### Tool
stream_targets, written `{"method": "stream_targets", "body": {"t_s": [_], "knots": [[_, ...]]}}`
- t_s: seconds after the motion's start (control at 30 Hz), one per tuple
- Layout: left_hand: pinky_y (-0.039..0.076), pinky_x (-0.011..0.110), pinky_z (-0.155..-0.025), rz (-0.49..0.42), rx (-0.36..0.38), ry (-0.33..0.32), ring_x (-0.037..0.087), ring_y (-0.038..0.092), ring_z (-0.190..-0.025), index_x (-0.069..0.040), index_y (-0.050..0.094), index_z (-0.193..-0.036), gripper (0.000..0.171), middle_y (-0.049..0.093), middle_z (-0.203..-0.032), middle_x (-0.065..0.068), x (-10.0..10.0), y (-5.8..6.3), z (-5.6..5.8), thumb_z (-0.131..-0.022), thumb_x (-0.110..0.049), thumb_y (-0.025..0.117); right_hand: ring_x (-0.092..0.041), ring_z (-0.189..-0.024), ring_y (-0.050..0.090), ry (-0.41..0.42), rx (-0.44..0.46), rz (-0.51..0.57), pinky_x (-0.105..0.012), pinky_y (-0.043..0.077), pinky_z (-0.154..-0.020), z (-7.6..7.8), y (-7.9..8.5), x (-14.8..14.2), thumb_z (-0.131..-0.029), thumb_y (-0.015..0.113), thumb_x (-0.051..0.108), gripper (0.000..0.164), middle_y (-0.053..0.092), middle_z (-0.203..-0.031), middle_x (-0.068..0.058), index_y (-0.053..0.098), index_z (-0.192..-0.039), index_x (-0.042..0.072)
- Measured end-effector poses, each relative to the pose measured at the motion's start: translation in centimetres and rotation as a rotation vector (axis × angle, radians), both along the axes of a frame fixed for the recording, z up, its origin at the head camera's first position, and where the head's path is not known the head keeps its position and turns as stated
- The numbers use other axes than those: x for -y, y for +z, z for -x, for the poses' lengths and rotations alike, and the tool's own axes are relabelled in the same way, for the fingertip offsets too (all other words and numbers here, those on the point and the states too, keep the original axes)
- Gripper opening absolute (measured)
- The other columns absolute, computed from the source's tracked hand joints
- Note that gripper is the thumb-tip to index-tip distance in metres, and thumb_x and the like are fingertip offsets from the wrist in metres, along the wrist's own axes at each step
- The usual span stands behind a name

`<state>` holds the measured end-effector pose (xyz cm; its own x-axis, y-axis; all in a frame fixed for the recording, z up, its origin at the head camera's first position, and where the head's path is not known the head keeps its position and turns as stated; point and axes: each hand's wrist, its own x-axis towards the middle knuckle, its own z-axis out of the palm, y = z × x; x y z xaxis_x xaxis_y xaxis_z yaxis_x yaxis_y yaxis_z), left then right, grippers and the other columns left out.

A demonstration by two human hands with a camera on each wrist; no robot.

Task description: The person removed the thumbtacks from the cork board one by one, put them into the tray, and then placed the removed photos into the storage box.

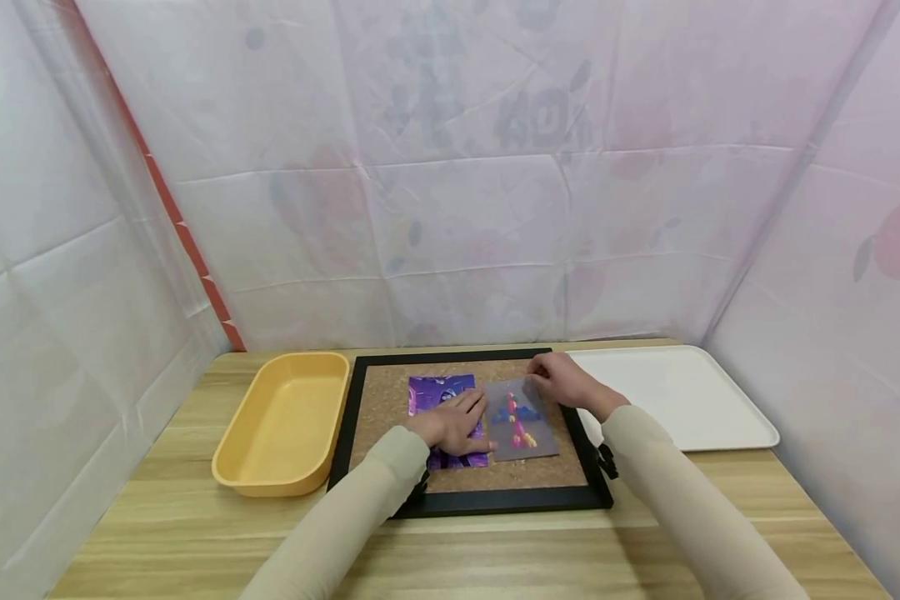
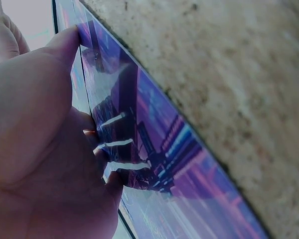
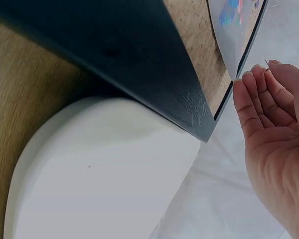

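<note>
Hands: two; the left hand (image 1: 456, 423) rests spread on the purple sheet (image 1: 437, 396), thumb apart from its fingers; the right hand (image 1: 570, 385) pinches a thin, pin-like sliver (image 3: 266, 63) between thumb and fingertip.
Sheets: two; the purple sheet is under the left hand, the grey sheet (image 1: 525, 421), bearing a pink-and-blue figure, lies between the hands, its far right corner at the right fingertips.
Cork board: one (image 1: 382, 417), with one black frame (image 1: 495, 502), beneath both sheets and both hands.
Trays: two; the yellow tray (image 1: 288, 421) is left of the left hand, the white tray (image 1: 663, 396) right of the right hand, just beside the frame.
Sleeves: two, pale; the left one (image 1: 352, 508) is nearer the body than its hand.
Head view: alone shows the yellow tray and the sleeves.
Right wrist view: alone shows the sliver.
Left wrist view: alone shows the fingers mirrored in the purple sheet's gloss.
Covered: the middle of the purple sheet, by the left hand; part of the white tray, by the right arm.
Cut off: the right hand and white tray in the right wrist view; both sleeves at the bottom of the head view.
Hard to make out: whether the right fingertips touch the grey sheet's corner; whose skin shows at the left wrist view's upper left.
</note>
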<state>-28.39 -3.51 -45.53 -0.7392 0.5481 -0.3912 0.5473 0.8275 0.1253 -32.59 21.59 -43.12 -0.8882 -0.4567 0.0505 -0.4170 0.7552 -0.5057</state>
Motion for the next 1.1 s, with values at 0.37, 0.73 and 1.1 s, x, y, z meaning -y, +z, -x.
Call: {"method": "stream_targets", "body": {"t_s": [0.37,0.73,1.1], "knots": [[0.011,0.035,-0.127,0.004,-0.013,-0.007,0.017,0.0,-0.159,-0.016,0.009,-0.166,0.089,0.0,-0.173,0.0,0.2,0.4,-0.1,-0.101,-0.068,0.042,-0.015,-0.079,0.063,0.005,-0.009,-0.008,-0.036,0.055,-0.069,-0.1,0.3,-0.6,-0.103,0.059,0.009,0.015,0.069,-0.092,-0.008,0.069,-0.106,-0.003],[0.014,0.036,-0.127,-0.019,-0.023,-0.02,0.02,0.003,-0.159,-0.015,0.011,-0.166,0.09,0.002,-0.173,0.001,0.3,1.4,-0.9,-0.101,-0.068,0.042,-0.016,-0.077,0.064,0.011,-0.057,-0.018,-0.038,0.055,-0.07,-0.4,0.7,-2.2,-0.103,0.061,0.009,0.015,0.07,-0.091,-0.01,0.07,-0.105,-0.002],[0.014,0.035,-0.127,-0.013,-0.032,-0.035,0.02,0.004,-0.159,-0.015,0.012,-0.166,0.089,0.003,-0.173,0.002,0.3,1.2,-0.7,-0.101,-0.068,0.041,-0.015,-0.073,0.06,-0.008,-0.06,-0.017,-0.037,0.052,-0.068,-0.5,0.7,-3.3,-0.103,0.06,0.009,0.015,0.07,-0.089,-0.01,0.07,-0.103,-0.003]]}}
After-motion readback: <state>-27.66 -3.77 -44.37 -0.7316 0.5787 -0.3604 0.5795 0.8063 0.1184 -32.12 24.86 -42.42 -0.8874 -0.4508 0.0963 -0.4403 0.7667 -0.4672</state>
